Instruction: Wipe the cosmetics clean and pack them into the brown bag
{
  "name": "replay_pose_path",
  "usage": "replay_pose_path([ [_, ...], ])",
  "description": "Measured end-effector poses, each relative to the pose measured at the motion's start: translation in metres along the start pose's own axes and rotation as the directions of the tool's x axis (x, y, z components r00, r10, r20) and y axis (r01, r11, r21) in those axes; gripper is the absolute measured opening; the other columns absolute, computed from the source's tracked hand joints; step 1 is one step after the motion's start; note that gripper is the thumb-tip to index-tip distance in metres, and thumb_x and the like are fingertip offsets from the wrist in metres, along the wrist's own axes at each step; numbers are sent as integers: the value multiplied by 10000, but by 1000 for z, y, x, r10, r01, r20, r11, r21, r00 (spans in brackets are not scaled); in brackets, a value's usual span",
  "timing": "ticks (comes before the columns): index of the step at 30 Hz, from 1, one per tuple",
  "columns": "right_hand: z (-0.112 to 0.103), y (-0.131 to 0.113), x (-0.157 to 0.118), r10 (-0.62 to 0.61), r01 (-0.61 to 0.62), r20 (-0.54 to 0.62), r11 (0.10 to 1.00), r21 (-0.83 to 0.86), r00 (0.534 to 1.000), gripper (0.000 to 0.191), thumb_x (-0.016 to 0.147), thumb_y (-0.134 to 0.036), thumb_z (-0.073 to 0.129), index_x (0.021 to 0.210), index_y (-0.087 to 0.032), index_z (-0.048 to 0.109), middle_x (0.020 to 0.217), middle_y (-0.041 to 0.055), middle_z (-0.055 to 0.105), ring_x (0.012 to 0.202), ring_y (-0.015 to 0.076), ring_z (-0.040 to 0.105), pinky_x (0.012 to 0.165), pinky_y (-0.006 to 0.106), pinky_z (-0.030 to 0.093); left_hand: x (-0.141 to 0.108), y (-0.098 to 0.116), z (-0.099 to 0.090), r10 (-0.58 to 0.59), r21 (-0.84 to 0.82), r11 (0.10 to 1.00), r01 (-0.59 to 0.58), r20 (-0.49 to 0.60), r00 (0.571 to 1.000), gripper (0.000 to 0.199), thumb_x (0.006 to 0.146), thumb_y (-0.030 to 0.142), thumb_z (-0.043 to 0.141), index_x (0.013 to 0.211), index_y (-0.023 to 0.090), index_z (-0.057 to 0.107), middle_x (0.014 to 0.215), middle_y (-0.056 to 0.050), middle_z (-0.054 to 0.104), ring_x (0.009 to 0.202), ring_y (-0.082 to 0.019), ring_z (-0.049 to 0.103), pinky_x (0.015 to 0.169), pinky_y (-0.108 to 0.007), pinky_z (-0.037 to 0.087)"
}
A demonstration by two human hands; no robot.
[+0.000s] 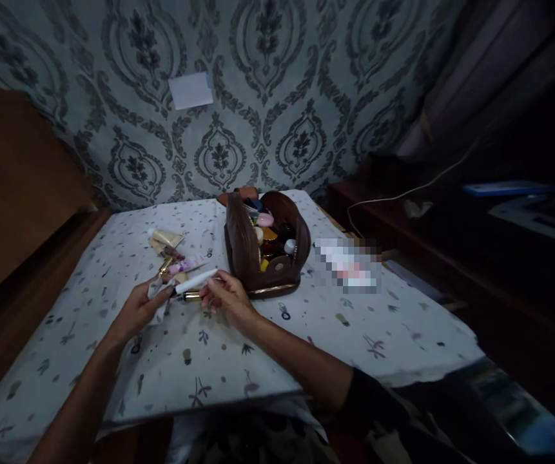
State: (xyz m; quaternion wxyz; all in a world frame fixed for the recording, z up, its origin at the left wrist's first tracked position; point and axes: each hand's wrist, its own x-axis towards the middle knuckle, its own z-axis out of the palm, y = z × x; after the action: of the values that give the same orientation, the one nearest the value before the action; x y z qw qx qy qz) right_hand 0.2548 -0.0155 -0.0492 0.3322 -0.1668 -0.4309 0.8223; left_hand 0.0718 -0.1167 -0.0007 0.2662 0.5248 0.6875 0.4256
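A slim white tube with a dark end [197, 281] spans the gap between my hands, just above the table. My left hand [139, 309] is closed around its dark end, with a crumpled white tissue [158, 310] in the same grip. My right hand [231, 299] pinches the opposite, white end with its fingertips. Beneath that hand is a black and gold cosmetic tube [191, 296]; whether the fingers touch it I cannot tell. Behind my left hand lie a pink tube [187, 264], a cream-coloured tube [169, 238] and several small gold and brown cosmetics.
An open brown cosmetic bag [239, 254] stands beyond my right hand, full of jars and bottles. A blurred-out flat item [347, 263] lies right of it. The table [238, 361] has a white patterned cloth and meets a patterned wall. A wooden panel [20, 167] rises at left.
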Motion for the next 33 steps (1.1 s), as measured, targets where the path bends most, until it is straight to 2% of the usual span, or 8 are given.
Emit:
replay_pose_path([
  [4, 1, -1, -2, 7, -7, -5, 1000, 30, 1000, 514, 642, -588, 797, 844, -176, 566, 685, -21, 669, 511, 83, 596, 403, 160, 377, -5, 7, 6, 131, 196, 971, -138, 46, 990, 431, 843, 565, 553, 950, 165, 669, 698, -9, 615, 633, -167, 538, 588, -248, 441],
  [8, 2, -1, -4, 21, -22, 12, 999, 38, 1000, 525, 630, -601, 800, 828, -169, 577, 641, -36, 643, 476, 72, 560, 401, 170, 369, -11, 14, 21, 211, 266, 931, -251, 172, 962, 384, 913, 480, 490, 1096, 192, 665, 873, -40, 693, 836, -222, 639, 758, -287, 499],
  [13, 2, -4, -5, 48, -47, -12, 997, 57, 999, 521, 594, -600, 817, 746, -150, 604, 588, -56, 580, 447, 41, 475, 410, 177, 330, -14, 16, 45, 278, 345, 891, -296, 103, 955, 539, 910, 455, 500, 1399, 230, 459, 1178, -104, 660, 1048, -261, 635, 898, -360, 504],
  [19, 4, -3, -6, 103, -104, -27, 995, -15, 994, 534, 567, -635, 804, 664, -160, 580, 490, -84, 473, 411, 44, 411, 410, 198, 304, -5, 21, 62, 363, 381, 851, -362, 72, 929, 636, 931, 435, 465, 1506, 222, 297, 1467, -145, 458, 1316, -299, 476, 1027, -423, 440],
  [23, 3, -5, -10, 88, -85, 22, 991, -105, 996, 576, 623, -722, 712, 588, -176, 535, 439, -77, 448, 391, 53, 387, 403, 207, 272, 6, 25, 68, 378, 391, 855, -341, -18, 926, 465, 946, 428, 413, 1349, 203, 462, 1276, -127, 576, 1170, -282, 546, 946, -411, 457],
  [27, 3, -9, -14, 83, -69, 61, 976, -205, 995, 621, 639, -775, 660, 585, -170, 530, 454, -77, 433, 414, 47, 361, 418, 209, 251, 18, 24, 69, 410, 366, 869, -332, -161, 898, 221, 898, 431, 468, 848, 224, 526, 795, -26, 572, 764, -216, 557, 712, -327, 456],
  [30, 5, -9, -16, 125, -106, 78, 972, -208, 989, 624, 586, -746, 723, 767, -160, 608, 542, -81, 489, 462, 48, 390, 447, 201, 283, 23, 20, 67, 393, 333, 890, -312, -212, 895, 304, 883, 428, 485, 650, 242, 421, 610, 17, 459, 612, -185, 462, 604, -300, 389],
  [33, 5, -6, -16, 173, -159, 38, 956, -247, 984, 689, 474, -610, 864, 940, -183, 591, 645, -86, 553, 528, 61, 464, 495, 194, 337, 25, 16, 61, 315, 265, 932, -246, -259, 913, 337, 870, 451, 503, 619, 230, 462, 596, 11, 475, 616, -181, 461, 610, -300, 383],
])
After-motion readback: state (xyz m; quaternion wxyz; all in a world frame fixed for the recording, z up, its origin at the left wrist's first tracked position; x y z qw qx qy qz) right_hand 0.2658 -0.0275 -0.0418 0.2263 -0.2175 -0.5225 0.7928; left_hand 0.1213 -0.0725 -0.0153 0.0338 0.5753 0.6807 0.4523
